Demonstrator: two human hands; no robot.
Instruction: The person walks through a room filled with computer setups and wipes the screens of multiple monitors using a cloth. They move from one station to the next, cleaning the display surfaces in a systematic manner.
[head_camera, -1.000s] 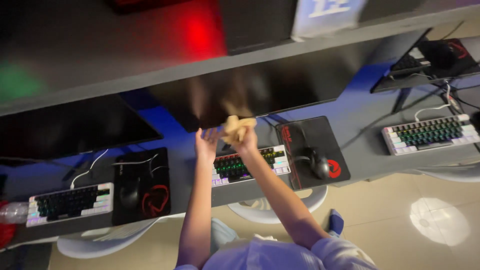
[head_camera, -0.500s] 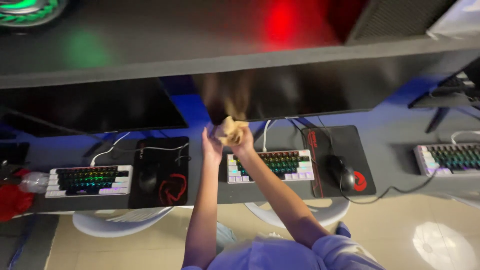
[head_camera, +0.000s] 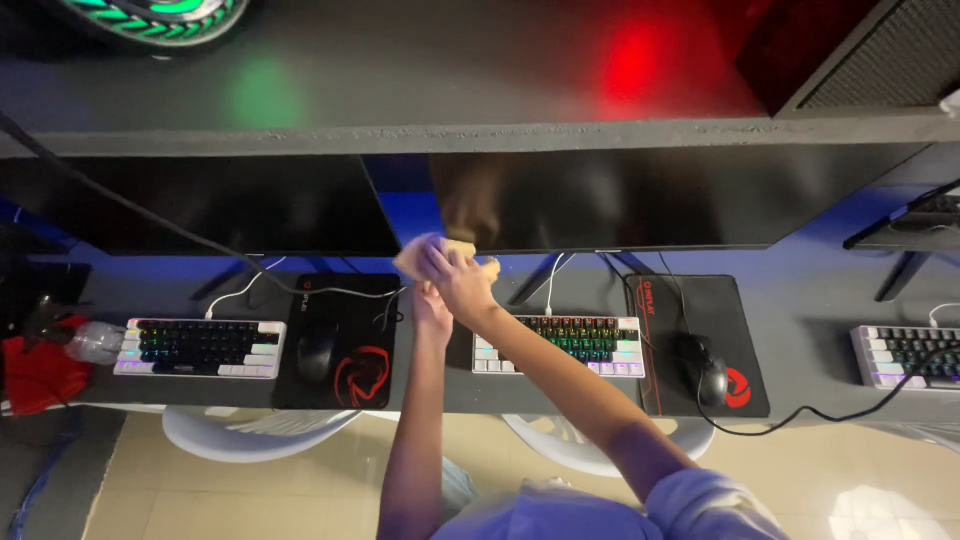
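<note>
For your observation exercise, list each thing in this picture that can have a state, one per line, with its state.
Right hand: gripping a tan cloth, pressed against the monitor's lower left corner.
Left hand: beneath the right; grip hidden.
Monitor: dark.
Middle keyboard: backlit.
Left keyboard: backlit.
Mouse: resting on its mat.

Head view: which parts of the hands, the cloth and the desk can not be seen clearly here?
- Left hand: mostly hidden behind the right hand; its grip cannot be told.
- Cloth: blurred, partly covered by the fingers.
- Monitor: top hidden under the shelf; screen dark.
- Right keyboard: cut off by the frame's right edge.
- Bottle: too dim to tell its contents.
</note>
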